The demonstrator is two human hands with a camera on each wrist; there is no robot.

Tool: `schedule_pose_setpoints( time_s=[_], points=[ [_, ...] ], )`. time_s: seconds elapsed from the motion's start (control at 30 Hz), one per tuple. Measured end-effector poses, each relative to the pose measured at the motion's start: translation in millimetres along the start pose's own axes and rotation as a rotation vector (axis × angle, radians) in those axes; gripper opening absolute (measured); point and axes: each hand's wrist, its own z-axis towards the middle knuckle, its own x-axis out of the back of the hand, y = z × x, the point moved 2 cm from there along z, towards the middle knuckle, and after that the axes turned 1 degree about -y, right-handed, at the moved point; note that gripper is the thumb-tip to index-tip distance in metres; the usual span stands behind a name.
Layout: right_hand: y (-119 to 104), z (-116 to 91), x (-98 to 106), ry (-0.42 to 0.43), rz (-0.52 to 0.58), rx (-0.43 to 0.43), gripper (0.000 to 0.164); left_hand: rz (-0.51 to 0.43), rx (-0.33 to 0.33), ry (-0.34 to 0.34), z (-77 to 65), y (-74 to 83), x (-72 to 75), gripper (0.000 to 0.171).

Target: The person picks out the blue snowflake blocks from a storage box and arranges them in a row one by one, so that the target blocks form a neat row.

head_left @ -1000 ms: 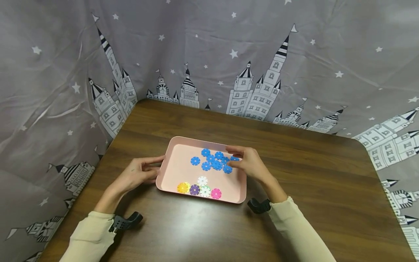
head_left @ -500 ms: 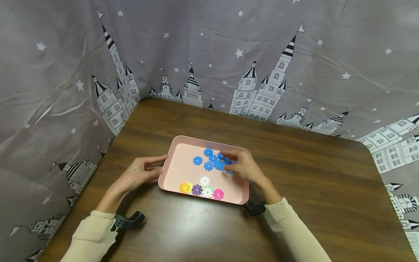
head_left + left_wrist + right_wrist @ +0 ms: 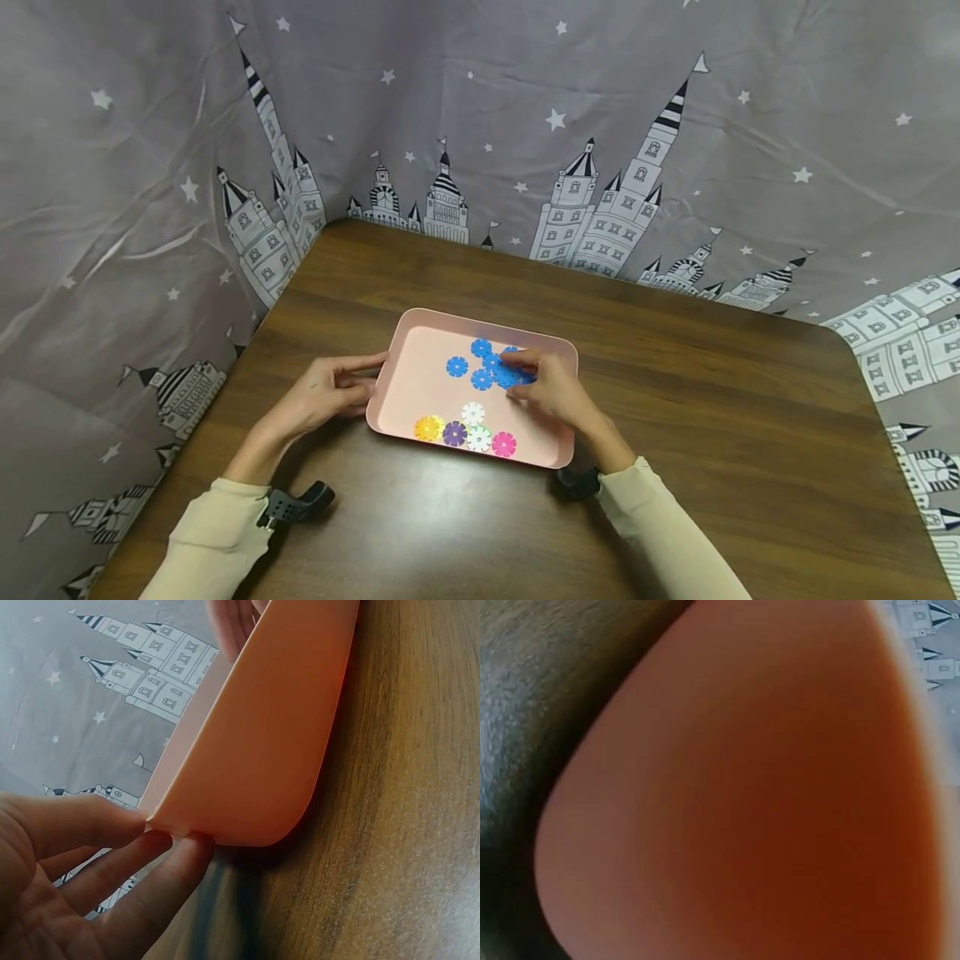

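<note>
A pink tray (image 3: 420, 387) sits on the wooden table, tipped at no visible angle. My left hand (image 3: 318, 392) touches its left wall from outside; in the left wrist view one fingertip meets the rim and other fingertips rest against the tray wall (image 3: 247, 757). My right hand (image 3: 551, 385) reaches over the right side, thumb and fingers spread about a heap of blue notched discs (image 3: 501, 371), partly hidden beneath it. A lone blue disc (image 3: 457, 367) lies left of the heap. The right wrist view is filled by the blurred tray wall (image 3: 742, 795).
Along the tray's near wall lie yellow-orange discs (image 3: 428, 428), a purple disc (image 3: 454, 433), white discs (image 3: 473, 413) and a pink disc (image 3: 504, 444). The brown table (image 3: 712, 417) extends right, and a grey castle-print curtain (image 3: 480, 108) hangs behind.
My right hand has moved left over the heap, and blue discs formerly visible at its right are now under or beside the fingers. The left hand stays at the tray wall.
</note>
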Motion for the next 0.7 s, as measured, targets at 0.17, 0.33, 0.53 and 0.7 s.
schedule_pose_setpoints(
  time_s=[0.17,0.33,0.53,0.7],
  points=[
    [-0.4,-0.2,-5.2,0.038,-0.076,-0.006,0.045,0.002,0.009,0.002,-0.2,0.4,0.0,0.052],
    [-1.0,-1.3,-9.2,0.078,-0.140,-0.003,0.041,0.011,0.015,0.008,-0.5,2.1,-0.8,0.052],
    [-0.4,-1.3,-11.7,0.100,-0.166,0.009,0.037,0.007,0.004,0.006,-0.5,2.0,-1.1,0.052],
    [-1.6,-0.9,-11.5,0.122,-0.186,0.007,0.036,-0.004,-0.003,0.003,-0.3,0.6,-1.2,0.052]
  ],
)
